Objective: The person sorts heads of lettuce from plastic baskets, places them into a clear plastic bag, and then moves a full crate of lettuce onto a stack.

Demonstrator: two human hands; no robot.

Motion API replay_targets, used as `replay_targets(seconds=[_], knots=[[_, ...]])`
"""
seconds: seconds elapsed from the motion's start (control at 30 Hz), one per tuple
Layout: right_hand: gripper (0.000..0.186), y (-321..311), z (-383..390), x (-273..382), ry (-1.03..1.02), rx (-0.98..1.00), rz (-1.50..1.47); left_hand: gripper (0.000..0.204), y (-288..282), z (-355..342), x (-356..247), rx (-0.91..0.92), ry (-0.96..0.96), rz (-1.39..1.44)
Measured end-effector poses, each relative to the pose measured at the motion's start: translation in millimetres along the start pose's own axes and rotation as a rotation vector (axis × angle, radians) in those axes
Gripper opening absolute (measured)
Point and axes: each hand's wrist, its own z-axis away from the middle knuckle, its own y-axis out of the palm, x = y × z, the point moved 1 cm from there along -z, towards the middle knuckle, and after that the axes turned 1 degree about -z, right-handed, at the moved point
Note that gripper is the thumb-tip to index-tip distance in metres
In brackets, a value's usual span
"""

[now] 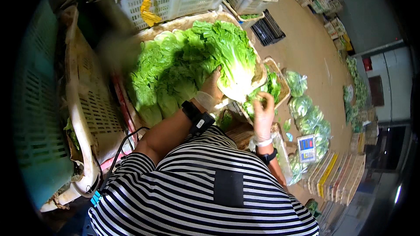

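Observation:
My left hand (211, 88), in a thin glove, is closed round the base of a leafy green lettuce head (236, 61), whose pale stem end points down toward my right hand. More lettuce (164, 74) fills the large white crate (223, 16) beneath and beside it. To the right of the stem end, my right hand (264, 116) is raised, gloved too. Its fingers are bent but apart, and I see nothing between them. Behind that hand, a smaller crate (284, 85) holds loose green leaves (273, 85).
White slatted crates (87, 91) crowd my left, and another crate (175, 0) with a yellow strip stands behind the lettuce. Bagged greens (302, 107), a scale display (306, 148) and stacked crates (334, 177) are at the right. A black crate (267, 28) lies on the floor farther off.

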Motion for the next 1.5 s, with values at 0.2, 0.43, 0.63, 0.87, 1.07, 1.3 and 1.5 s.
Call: replay_targets(seconds=[0.2, 0.43, 0.63, 0.87, 1.07, 1.3, 1.5], knots=[[0.017, 5, 0, 2, -0.213, -0.107, 0.202, 0.038, 16, -10, 25, -0.098, -0.019, -0.238], [0.006, -33, 5, -16, -0.030, -0.500, -0.591, 0.054, 69, -6, 27, -0.251, -0.131, 0.320], [0.033, -165, -94, -198, 0.149, -0.302, -0.013, 0.058, 86, -2, 62, -0.177, -0.057, 0.434], [0.069, -103, 18, -48, -0.084, 0.120, 0.103, 0.052, 97, 9, 103, -0.422, -0.081, 0.179], [0.054, -160, 62, -106, 0.134, -0.144, -0.344, 0.073, 174, 55, 129, -0.214, -0.135, -0.062], [0.046, -221, 110, -122, 0.341, -0.225, -0.692, 0.074, 154, 57, 194, -0.325, -0.362, -0.239], [0.039, -240, 148, -143, 0.530, -0.179, -0.896, 0.069, 189, 47, 219, 0.242, -0.353, 0.235]])
